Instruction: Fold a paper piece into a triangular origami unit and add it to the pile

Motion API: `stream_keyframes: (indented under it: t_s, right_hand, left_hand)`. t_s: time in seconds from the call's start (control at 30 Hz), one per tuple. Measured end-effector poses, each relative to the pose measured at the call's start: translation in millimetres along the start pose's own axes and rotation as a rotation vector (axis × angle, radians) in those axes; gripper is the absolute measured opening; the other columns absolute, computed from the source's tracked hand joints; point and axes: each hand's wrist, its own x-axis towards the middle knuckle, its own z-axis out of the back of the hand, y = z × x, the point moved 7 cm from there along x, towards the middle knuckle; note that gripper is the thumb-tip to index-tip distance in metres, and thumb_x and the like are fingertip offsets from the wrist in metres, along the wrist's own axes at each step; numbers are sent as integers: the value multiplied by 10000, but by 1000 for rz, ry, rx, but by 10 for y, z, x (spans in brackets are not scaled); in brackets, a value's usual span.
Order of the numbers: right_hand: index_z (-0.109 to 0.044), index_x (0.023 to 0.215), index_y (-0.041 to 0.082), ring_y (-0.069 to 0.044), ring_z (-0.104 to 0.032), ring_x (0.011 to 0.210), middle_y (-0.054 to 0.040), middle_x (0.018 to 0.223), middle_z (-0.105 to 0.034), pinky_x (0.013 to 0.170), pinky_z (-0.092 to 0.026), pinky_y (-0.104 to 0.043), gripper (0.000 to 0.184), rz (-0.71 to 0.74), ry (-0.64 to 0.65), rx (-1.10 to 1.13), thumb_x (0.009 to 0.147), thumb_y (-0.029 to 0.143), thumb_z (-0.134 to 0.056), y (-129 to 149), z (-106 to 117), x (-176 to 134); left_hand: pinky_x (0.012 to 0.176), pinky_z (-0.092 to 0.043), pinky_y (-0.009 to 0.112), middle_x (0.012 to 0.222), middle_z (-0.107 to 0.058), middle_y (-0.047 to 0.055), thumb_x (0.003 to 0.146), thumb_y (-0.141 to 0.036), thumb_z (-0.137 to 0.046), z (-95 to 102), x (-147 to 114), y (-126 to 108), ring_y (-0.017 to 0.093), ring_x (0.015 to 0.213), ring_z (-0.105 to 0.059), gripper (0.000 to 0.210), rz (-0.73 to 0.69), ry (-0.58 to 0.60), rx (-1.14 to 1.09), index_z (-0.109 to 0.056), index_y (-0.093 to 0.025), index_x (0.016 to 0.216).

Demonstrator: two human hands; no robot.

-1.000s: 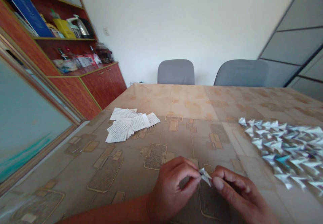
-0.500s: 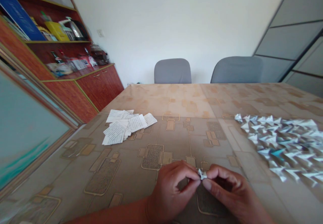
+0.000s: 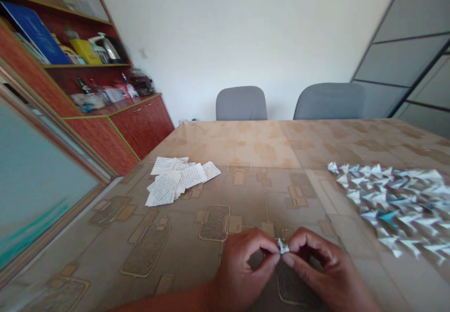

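Note:
Both my hands meet low at the table's near edge. My left hand [image 3: 242,274] and my right hand [image 3: 321,274] pinch one small folded paper piece [image 3: 282,247] between thumbs and forefingers; only its white tip shows between the fingertips. To the left lies a loose pile of printed paper slips [image 3: 177,179]. On the right spreads a heap of several folded paper triangles [image 3: 390,199], about a hand's width from my right hand.
The table [image 3: 253,180] wears a beige patterned cover. Two grey chairs [image 3: 241,103] stand at its far side. A red-brown cabinet with cluttered shelves [image 3: 105,96] lines the left wall, and a framed glass panel [image 3: 31,185] runs along the table's left edge.
The fingertips of both hands have closed tighter on the folded piece, so less of it shows. The view has shifted slightly; the piles have not moved.

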Motion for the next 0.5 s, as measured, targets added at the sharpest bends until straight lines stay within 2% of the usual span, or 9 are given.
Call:
stream_keyframes:
  t_s: [0.17,0.27,0.37,0.5]
  right_hand:
    - [-539,674,202,-114,-507,557,43,608,-495,518,-429,-189,233,35,-21,-67,873,314,-581,35,-5,-11]
    - [-502,688,212,-115,-496,552,52,612,-475,508,-428,-191,183,55,-62,-99,834,271,-596,92,27,-3]
    - [-509,741,222,-126,-535,604,46,658,-515,546,-466,-195,116,124,-74,-125,785,218,-616,222,78,17]
    - [-541,786,229,-127,-571,636,38,692,-581,579,-487,-193,74,173,-31,-138,808,189,-599,311,92,20]
  left_hand:
    - [618,-483,227,658,-715,52,738,-88,-665,-26,-21,64,145,613,-662,82,64,16,-12,-668,-156,693]
    - [634,-482,238,674,-716,51,735,-89,-659,-14,-26,97,152,631,-662,76,95,21,-31,-670,-157,702]
    - [647,-480,241,687,-713,47,739,-87,-649,-2,-24,114,152,649,-657,79,130,26,-48,-670,-157,709]
    - [656,-480,243,688,-712,46,747,-111,-647,-17,-26,115,151,653,-652,61,175,43,-87,-674,-154,714]
